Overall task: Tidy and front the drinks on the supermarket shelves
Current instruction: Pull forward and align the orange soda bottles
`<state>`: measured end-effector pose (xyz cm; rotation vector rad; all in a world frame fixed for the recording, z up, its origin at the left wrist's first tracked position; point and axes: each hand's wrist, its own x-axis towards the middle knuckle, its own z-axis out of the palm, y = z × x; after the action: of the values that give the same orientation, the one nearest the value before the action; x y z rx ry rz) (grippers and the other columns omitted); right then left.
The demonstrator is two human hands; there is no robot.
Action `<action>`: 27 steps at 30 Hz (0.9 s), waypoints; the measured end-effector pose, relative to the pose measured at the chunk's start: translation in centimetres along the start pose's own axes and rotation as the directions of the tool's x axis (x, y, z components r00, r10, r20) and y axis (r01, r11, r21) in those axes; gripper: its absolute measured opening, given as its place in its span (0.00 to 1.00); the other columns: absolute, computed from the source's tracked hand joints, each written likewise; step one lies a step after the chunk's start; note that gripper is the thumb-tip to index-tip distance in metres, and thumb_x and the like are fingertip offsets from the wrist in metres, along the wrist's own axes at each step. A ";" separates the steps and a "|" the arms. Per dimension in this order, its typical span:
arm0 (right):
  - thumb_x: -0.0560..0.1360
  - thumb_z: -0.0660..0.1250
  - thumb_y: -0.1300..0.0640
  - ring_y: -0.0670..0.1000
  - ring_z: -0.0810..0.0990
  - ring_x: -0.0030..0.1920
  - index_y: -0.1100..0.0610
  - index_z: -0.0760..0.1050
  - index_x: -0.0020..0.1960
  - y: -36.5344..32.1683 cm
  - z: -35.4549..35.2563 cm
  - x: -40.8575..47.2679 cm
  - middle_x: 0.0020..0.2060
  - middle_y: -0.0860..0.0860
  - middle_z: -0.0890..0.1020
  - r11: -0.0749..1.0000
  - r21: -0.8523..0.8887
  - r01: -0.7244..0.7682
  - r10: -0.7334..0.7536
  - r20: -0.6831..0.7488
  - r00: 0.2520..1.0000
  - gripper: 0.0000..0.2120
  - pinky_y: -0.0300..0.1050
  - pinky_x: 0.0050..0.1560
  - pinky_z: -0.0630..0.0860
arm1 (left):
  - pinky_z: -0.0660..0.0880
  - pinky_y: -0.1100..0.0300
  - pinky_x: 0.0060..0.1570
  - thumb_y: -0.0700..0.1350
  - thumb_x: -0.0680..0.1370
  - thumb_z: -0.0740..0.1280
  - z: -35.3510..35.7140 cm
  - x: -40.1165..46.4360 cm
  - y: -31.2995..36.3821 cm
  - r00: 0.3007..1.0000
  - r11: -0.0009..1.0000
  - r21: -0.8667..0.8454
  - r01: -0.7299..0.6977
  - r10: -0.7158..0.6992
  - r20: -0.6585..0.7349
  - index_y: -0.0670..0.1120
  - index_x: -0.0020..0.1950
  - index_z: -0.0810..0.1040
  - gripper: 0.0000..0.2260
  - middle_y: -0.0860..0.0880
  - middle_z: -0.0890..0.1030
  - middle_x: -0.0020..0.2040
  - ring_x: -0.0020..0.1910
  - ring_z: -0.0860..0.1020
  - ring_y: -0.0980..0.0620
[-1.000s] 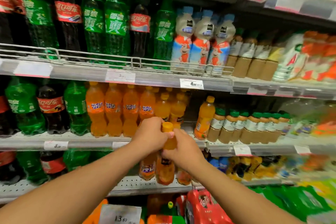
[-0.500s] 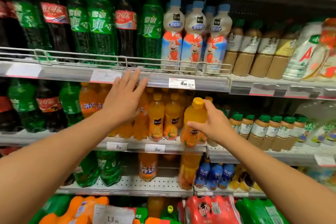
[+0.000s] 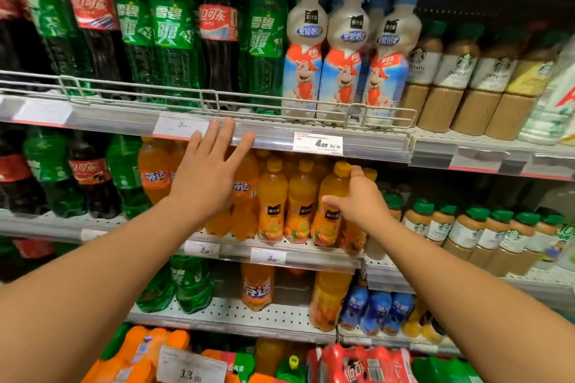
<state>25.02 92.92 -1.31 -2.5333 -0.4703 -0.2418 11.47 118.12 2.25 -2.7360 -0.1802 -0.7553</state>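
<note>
Head view: we see the right hand (image 3: 357, 199) wrapped around the upper body of an orange juice bottle (image 3: 331, 205), thumb on the front and fingers round the far side, the bottle standing at the front edge of the middle shelf (image 3: 311, 255) just beside two matching juice bottles (image 3: 287, 202). The left hand (image 3: 207, 177) is wide and flat, fingers spread, holding nothing, raised in front of the orange soda bottles (image 3: 154, 174) with its fingertips overlapping the price rail (image 3: 357, 141) of the shelf above; we cannot tell whether it touches the rail. We judge the step in hand to be seating this bottle in line. To do it well, we would set it down upright, bring it flush with its neighbours at the shelf lip, turn the label to face out, and let go only once the base sits flat. The bottle is clear plastic, smooth, waisted near the top, with a yellow screw cap and a glossy fruit-print wrap. The soda bottles look ribbed and slimmer. Shelf decks are perforated metal; the upper one carries a thin wire fence (image 3: 217, 96).
</note>
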 end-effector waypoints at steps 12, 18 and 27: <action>0.68 0.76 0.45 0.58 0.77 0.60 0.60 0.51 0.76 -1.1 0.7 1.9 0.67 0.59 0.72 0.983 -0.092 -0.158 0.173 0.183 0.968 0.48 0.46 0.46 0.77 | 0.43 0.44 0.75 0.45 0.75 0.67 0.6 0.0 0.1 1.000 1.000 0.021 0.018 -0.018 0.007 0.53 0.76 0.31 0.47 0.40 0.38 0.79 0.77 0.38 0.40; 0.77 0.64 0.51 0.57 0.73 0.65 0.58 0.60 0.75 -0.4 -4.1 1.8 0.68 0.58 0.72 0.937 -0.330 0.119 -0.088 0.108 0.990 0.30 0.49 0.59 0.73 | 0.45 0.43 0.75 0.44 0.72 0.69 1.0 0.1 -0.1 0.999 1.000 0.011 0.004 -0.003 -0.040 0.51 0.79 0.39 0.46 0.39 0.44 0.79 0.77 0.43 0.39; 0.80 0.62 0.53 0.59 0.80 0.53 0.57 0.63 0.73 2.0 -5.7 3.7 0.58 0.59 0.78 0.963 -0.260 -0.068 0.132 0.240 0.962 0.24 0.47 0.46 0.78 | 0.45 0.42 0.75 0.44 0.73 0.68 1.1 0.0 0.3 0.999 0.999 0.039 0.029 -0.028 -0.034 0.51 0.78 0.37 0.46 0.39 0.43 0.79 0.77 0.41 0.39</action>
<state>28.73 89.23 3.45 -2.8433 -0.4283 0.0720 12.12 118.17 1.26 -2.6869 -0.2249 -0.7952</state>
